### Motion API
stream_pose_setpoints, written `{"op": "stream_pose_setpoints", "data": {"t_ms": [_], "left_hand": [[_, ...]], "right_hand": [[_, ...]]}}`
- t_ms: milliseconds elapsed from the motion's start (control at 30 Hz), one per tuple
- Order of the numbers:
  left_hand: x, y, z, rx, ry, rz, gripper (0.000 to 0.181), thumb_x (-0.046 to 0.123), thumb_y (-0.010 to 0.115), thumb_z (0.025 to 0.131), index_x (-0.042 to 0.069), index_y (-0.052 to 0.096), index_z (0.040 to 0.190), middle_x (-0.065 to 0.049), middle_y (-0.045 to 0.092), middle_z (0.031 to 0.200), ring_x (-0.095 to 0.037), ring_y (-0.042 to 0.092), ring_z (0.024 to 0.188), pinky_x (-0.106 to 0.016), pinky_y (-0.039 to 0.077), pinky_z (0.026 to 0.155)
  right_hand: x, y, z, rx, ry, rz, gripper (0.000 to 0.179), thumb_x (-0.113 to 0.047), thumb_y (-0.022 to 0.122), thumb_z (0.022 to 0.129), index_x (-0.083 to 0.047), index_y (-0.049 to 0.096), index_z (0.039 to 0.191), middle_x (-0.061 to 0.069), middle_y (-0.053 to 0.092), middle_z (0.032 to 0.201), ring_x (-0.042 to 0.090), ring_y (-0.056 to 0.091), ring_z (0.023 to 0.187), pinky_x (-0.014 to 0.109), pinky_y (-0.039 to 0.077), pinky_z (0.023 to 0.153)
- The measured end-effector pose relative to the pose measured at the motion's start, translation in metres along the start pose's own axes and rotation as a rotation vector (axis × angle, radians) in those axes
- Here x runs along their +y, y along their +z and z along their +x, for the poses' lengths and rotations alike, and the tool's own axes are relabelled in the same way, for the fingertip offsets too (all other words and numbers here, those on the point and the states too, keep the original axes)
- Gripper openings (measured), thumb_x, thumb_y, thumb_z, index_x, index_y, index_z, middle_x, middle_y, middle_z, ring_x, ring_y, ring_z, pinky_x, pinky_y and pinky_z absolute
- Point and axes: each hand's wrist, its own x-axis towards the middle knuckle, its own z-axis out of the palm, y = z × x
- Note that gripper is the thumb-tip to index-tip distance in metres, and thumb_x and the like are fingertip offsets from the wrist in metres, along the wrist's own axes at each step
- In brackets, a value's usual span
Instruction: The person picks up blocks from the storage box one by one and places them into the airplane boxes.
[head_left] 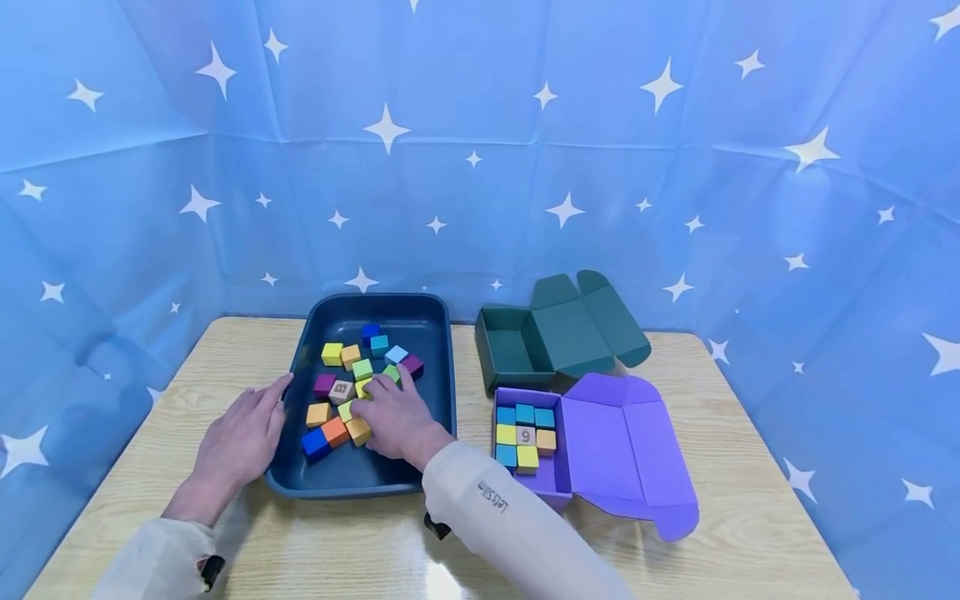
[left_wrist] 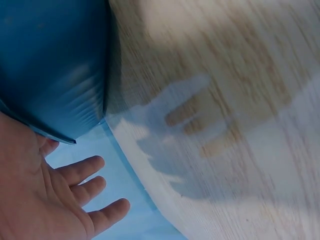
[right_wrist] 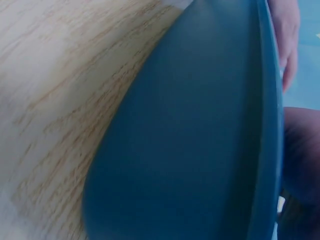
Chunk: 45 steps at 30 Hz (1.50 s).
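Observation:
A dark blue tray [head_left: 345, 477] holds several coloured cubes, among them a wooden cube marked B [head_left: 342, 392], an orange cube [head_left: 335, 432] and a blue cube [head_left: 316, 444]. My right hand [head_left: 397, 421] reaches down into the tray, its fingers over a green cube [head_left: 392, 373] and other cubes near the middle. Whether it grips one is hidden; in the right wrist view the tray wall [right_wrist: 185, 140] blocks the fingertips. At the tray's left rim rests my left hand [head_left: 242, 437], holding nothing. Its fingers [left_wrist: 82, 170] are spread and relaxed in the left wrist view.
Right of the tray stands an unfolded purple box [head_left: 551, 498] with several cubes in rows, including a wooden one marked 9 [head_left: 525, 437]. Behind it sits a green box [head_left: 517, 382], lid folded open to the right. A blue star-patterned curtain [head_left: 480, 108] closes off the table's back.

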Motion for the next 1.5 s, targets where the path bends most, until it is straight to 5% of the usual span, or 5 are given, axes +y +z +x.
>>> {"op": "stream_pose_setpoints", "data": {"t_ms": [867,1200,1500], "left_hand": [[0.007,0.002,-0.004,0.081,0.014,0.032,0.052,0.038,0.022,0.106,0.019,0.026,0.154,-0.031,0.034,0.149,-0.055,0.02,0.139,-0.08,0.01,0.106],[0.003,0.003,-0.006,0.11,0.019,0.041,0.051,0.037,0.023,0.105,0.018,0.029,0.153,-0.031,0.034,0.148,-0.054,0.021,0.139,-0.079,0.013,0.106],[-0.002,-0.004,-0.011,0.139,0.097,0.131,0.054,0.042,0.038,0.103,0.013,0.037,0.149,-0.028,0.035,0.15,-0.049,0.021,0.141,-0.075,0.013,0.109]], "right_hand": [[0.007,-0.005,-0.011,0.022,-0.003,0.052,0.036,-0.052,0.072,0.082,-0.041,0.067,0.116,-0.008,0.052,0.14,0.018,0.031,0.144,0.053,0.012,0.124],[0.042,-0.025,-0.04,0.079,0.053,0.081,0.03,-0.053,0.072,0.082,-0.036,0.068,0.107,-0.004,0.048,0.146,0.021,0.027,0.147,0.057,0.008,0.123],[0.084,-0.031,-0.073,0.117,0.165,0.136,0.031,-0.051,0.073,0.082,-0.031,0.069,0.106,0.0,0.048,0.147,0.025,0.028,0.146,0.06,0.007,0.122]]}}
